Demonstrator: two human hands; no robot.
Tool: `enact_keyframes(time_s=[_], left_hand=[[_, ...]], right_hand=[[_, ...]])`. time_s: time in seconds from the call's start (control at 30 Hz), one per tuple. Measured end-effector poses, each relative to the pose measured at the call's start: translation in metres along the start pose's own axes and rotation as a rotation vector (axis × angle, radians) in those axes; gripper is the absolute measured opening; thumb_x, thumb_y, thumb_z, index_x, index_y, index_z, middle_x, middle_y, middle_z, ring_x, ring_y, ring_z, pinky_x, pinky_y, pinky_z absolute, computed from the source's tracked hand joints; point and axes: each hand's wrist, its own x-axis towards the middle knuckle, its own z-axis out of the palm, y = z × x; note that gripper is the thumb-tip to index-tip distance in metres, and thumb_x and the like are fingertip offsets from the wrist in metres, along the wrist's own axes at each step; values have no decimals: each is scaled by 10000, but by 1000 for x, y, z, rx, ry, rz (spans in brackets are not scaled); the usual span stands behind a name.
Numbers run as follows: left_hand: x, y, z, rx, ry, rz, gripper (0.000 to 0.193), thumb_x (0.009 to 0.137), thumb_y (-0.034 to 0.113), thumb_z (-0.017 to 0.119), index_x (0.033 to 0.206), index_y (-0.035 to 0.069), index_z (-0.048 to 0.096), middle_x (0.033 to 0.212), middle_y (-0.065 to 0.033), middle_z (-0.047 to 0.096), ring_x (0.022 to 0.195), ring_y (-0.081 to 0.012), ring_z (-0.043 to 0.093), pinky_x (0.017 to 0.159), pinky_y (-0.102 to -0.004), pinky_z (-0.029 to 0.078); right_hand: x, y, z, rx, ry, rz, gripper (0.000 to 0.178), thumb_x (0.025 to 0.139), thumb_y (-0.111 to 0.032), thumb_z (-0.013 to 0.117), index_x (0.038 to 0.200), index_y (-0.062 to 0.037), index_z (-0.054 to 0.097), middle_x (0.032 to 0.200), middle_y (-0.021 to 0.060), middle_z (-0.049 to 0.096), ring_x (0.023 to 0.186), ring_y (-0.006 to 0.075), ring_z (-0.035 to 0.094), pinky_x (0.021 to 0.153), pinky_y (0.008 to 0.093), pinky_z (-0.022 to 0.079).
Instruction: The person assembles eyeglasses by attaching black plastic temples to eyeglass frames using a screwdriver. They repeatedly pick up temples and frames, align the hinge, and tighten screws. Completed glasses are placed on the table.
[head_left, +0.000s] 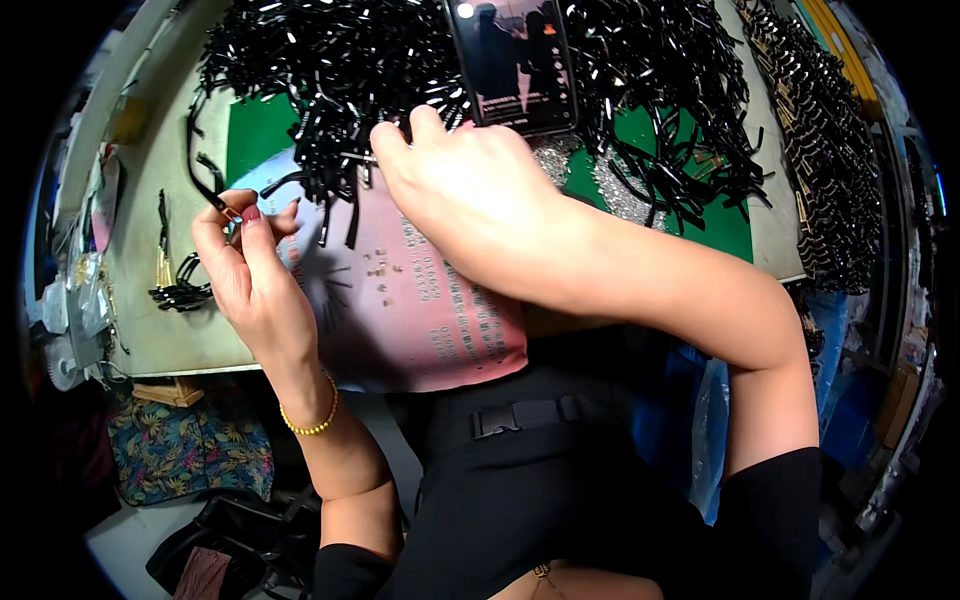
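My left hand (pixel 252 255) is closed in a pinch on a thin black strip (pixel 207 185) with an orange-copper piece at its end. My right hand (pixel 450 165) reaches across to the edge of a large heap of glossy black strips (pixel 320 65). Its fingers curl downward, with the tips hidden behind the hand. A small silvery piece (pixel 358 157) shows beside them; whether it is held is unclear. Under both hands lies a pink and pale-blue printed sheet (pixel 390 340). A small bunch of black strips with gold ends (pixel 163 250) rests left of my left hand.
A phone (pixel 515 65) with a lit screen stands among the strips. Silvery glittering pieces (pixel 625 185) lie on a green mat (pixel 720 230). Rows of black and gold strips (pixel 815 150) hang along the table's right side. Small gold bits (pixel 380 270) lie on the sheet.
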Motion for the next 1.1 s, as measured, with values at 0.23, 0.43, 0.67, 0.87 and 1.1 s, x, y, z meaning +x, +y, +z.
enact_keyframes(time_s=[0.23,0.43,0.67,0.87,1.1], left_hand=[[3,-5,-6,8,-165,69,386,1117,286,422,1256,-30,593,1167,-77,652,854,-85,535,714,-230,452],[9,87,88,223,-586,578,190,908,-43,599,1075,-11,683,931,-127,606,827,-245,621,723,-347,513],[-22,103,254,294,-957,637,178,875,166,706,937,2,738,938,-189,659,870,-380,672,766,-458,545],[-49,110,283,582,-960,653,151,790,5,684,931,-19,733,1029,-231,695,876,-336,747,700,-407,622],[-67,126,286,843,-867,627,130,780,25,711,908,10,731,953,-163,720,806,-284,760,643,-358,621]], right_hand=[[-29,-2,-18,273,44,11,323,796,-2,629,1065,62,461,819,235,618,697,390,672,621,477,551],[-146,31,-69,669,30,422,273,898,-87,627,1126,-1,504,947,198,655,822,363,673,676,427,536],[-224,51,-85,1094,200,1003,156,880,-3,671,852,-77,537,670,-64,499,543,9,456,514,185,359],[-265,64,-75,1236,326,1117,78,905,-55,668,963,-46,617,698,-46,574,489,18,512,447,181,398],[-257,65,-71,1279,266,1125,144,923,-76,667,1057,-28,647,779,-38,624,506,16,521,457,177,409]])
